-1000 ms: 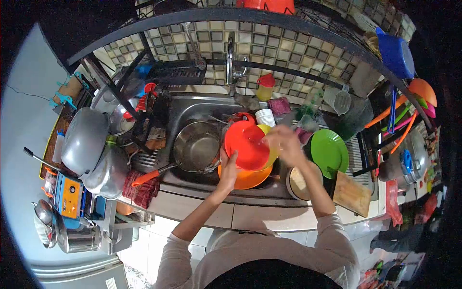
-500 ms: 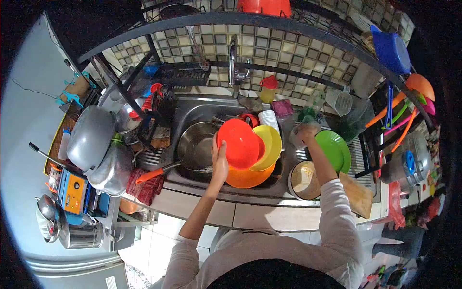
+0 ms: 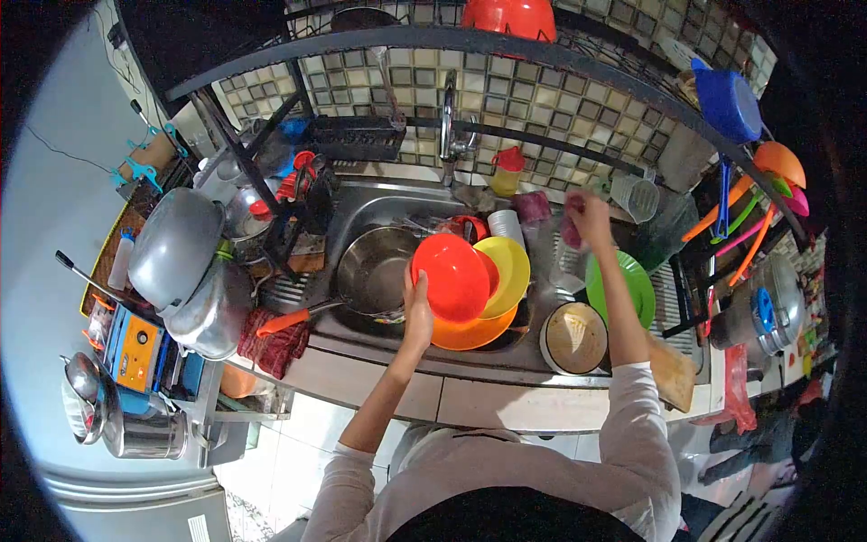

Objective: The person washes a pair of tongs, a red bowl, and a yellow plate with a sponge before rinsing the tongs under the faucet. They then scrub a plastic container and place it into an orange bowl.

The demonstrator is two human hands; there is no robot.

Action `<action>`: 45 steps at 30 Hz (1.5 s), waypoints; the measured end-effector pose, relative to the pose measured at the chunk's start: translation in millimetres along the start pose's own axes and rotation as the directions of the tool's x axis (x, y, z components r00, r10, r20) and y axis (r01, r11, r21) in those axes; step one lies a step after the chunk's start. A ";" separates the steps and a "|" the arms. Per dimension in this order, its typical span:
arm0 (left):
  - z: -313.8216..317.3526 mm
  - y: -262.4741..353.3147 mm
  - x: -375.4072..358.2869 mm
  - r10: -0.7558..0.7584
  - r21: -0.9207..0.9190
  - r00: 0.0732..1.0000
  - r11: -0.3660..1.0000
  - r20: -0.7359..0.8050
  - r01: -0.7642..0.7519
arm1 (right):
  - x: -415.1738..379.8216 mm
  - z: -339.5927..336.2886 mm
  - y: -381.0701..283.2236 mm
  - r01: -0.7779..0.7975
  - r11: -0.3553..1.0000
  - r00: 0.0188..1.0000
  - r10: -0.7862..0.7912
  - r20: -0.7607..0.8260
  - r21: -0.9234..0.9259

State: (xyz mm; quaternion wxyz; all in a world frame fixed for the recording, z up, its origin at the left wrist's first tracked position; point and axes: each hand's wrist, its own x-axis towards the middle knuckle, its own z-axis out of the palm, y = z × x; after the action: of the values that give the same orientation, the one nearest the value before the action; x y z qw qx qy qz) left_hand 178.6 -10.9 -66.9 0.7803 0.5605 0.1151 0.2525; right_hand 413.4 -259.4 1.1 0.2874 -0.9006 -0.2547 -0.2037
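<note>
My left hand [image 3: 418, 316] grips the near left rim of a red plastic bowl [image 3: 447, 278], tilted above the sink. Yellow plate [image 3: 508, 271] and orange plate [image 3: 470, 336] lie beside and below the bowl. A second red rim shows between the bowl and the yellow plate. My right hand [image 3: 591, 219] is raised over the right drainboard, its fingers closed on a pinkish, soft-looking thing [image 3: 573, 226], perhaps a sponge. Just below that hand stands a clear plastic container [image 3: 567, 266]. To the left in the sink rests a frying pan [image 3: 375, 271] with an orange handle.
Behind are the faucet [image 3: 449, 117], a red-lidded bottle [image 3: 508, 172] and a pink block [image 3: 533, 206]. White cups [image 3: 506, 226] stand in the sink. At right lie a green plate [image 3: 623, 289], a round pan [image 3: 574, 338] and a cutting board [image 3: 671, 375]. A black rack [image 3: 433, 38] spans above.
My right hand has moved up and away from the clear container, and the pinkish thing now shows in its fingers. My left hand still holds the red bowl in nearly the same place.
</note>
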 end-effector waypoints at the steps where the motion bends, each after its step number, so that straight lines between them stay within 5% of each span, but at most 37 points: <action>1: 3.0 1.9 1.3 0.001 -0.001 1.000 1.000 0.000 -0.001 | -0.7 1.3 -25.2 0.087 0.981 0.995 -0.078 -0.054 0.176; 3: 8.7 3.4 3.5 -0.079 -0.106 0.996 0.991 0.037 0.082 | -11.1 7.2 -83.1 0.128 0.922 0.990 -0.142 0.011 0.366; 5: 8.1 -7.4 9.0 -0.060 -0.085 0.997 0.994 0.055 0.064 | -27.4 23.5 -124.8 0.346 0.877 0.929 -0.371 0.011 0.335; 7: 10.7 -8.8 11.8 -0.039 -0.064 0.997 0.997 0.068 0.043 | -52.1 49.3 -148.9 0.350 0.894 0.890 -0.411 0.196 0.281; 9: 16.1 -2.8 9.4 -0.091 -0.117 0.993 0.990 -0.070 0.082 | -75.5 70.4 -161.9 0.373 0.896 0.888 -0.420 0.187 0.242; 11: 12.4 -3.9 7.8 -0.054 -0.139 0.998 0.989 -0.044 0.048 | -87.7 76.6 -177.8 0.396 0.895 0.884 -0.432 0.178 0.207; 13: 9.5 -5.5 2.4 -0.027 -0.159 1.000 0.987 -0.012 0.025 | -96.2 72.8 -190.9 0.288 0.957 0.908 -0.283 0.309 0.032; 16: 10.6 -8.4 -0.4 0.052 -0.071 0.995 0.996 -0.080 -0.057 | -96.0 76.5 -196.0 0.332 0.928 0.932 -0.296 0.207 -0.169; 19: 4.6 -21.2 6.5 0.032 -0.190 0.978 0.979 -0.207 -0.073 | -95.1 67.1 -206.5 0.250 0.961 0.945 -0.215 0.245 -0.121; 21: -2.2 -33.4 9.8 0.168 0.314 0.956 0.946 -0.241 -0.087 | -96.9 76.7 -203.1 0.215 0.976 0.912 -0.209 0.352 0.024; 22: 0.0 -27.2 6.3 0.164 0.314 0.958 0.946 -0.235 -0.085 | -98.4 83.5 -199.9 0.160 0.973 0.865 -0.218 0.452 0.164; 24: 8.7 -7.6 -0.7 -0.147 -0.262 0.987 0.957 -0.068 0.125 | -98.7 99.6 -197.5 0.167 0.949 0.872 -0.270 0.409 0.268; 26: 7.7 -13.2 -4.4 -0.158 -0.260 0.986 0.955 -0.051 0.140 | -98.3 111.5 -192.3 0.170 0.911 0.873 -0.316 0.372 0.375; 28: 8.7 -12.9 0.5 -0.048 -0.147 0.997 0.988 -0.062 0.039 | -75.4 117.0 -187.4 0.341 0.918 0.893 -0.384 0.236 0.205; 32: -10.9 -13.1 23.7 -0.141 -0.115 0.980 0.986 -0.141 0.125 | -75.3 113.0 -177.6 0.459 0.886 0.825 -0.397 0.403 -0.067; 34: -12.3 -17.5 22.9 -0.170 -0.114 0.975 0.981 -0.145 0.154 | -77.8 117.9 -183.8 0.459 0.888 0.809 -0.408 0.424 -0.021; 36: -3.5 -17.4 16.6 -0.345 -0.304 0.936 0.901 -0.067 0.310 | -76.0 119.5 -195.9 0.365 0.859 0.810 -0.483 0.333 0.360; 37: -6.7 -30.9 21.6 -0.183 -0.220 0.983 0.960 -0.029 0.172 | -70.3 128.5 -193.1 0.323 0.881 0.854 -0.428 0.295 0.345; 38: -4.6 -26.4 20.7 -0.190 -0.220 0.981 0.959 -0.024 0.181 | -63.3 126.1 -191.2 0.316 0.885 0.857 -0.420 0.299 0.341; 40: -3.2 -6.4 26.7 -0.293 -0.230 0.950 0.937 -0.110 0.262 | -46.6 123.9 -192.1 0.358 0.930 0.902 -0.321 0.288 -0.085; 41: 0.3 20.9 26.9 -0.399 -0.265 0.911 0.894 -0.109 0.360 | -44.8 128.5 -185.7 0.453 0.873 0.880 -0.406 0.245 -0.181; 42: -5.8 15.8 29.7 -0.394 -0.264 0.912 0.897 -0.114 0.354 | -51.2 134.8 -183.9 0.457 0.872 0.879 -0.411 0.242 -0.177; 44: -17.2 -13.7 46.0 -0.144 -0.094 0.989 0.986 -0.047 0.139 | -63.4 123.7 -191.0 0.444 0.892 0.772 -0.329 0.544 -0.090; 45: -24.3 -31.2 51.3 -0.244 -0.228 0.969 0.942 0.035 0.245 | -66.2 124.0 -191.0 0.440 0.884 0.779 -0.462 0.423 0.156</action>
State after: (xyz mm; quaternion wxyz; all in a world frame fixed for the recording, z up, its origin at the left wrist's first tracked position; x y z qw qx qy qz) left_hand 219.1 28.1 -99.0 0.8657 0.4482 0.1512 0.1636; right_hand 278.6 -70.4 -47.1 0.1850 -0.8282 -0.5269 -0.0472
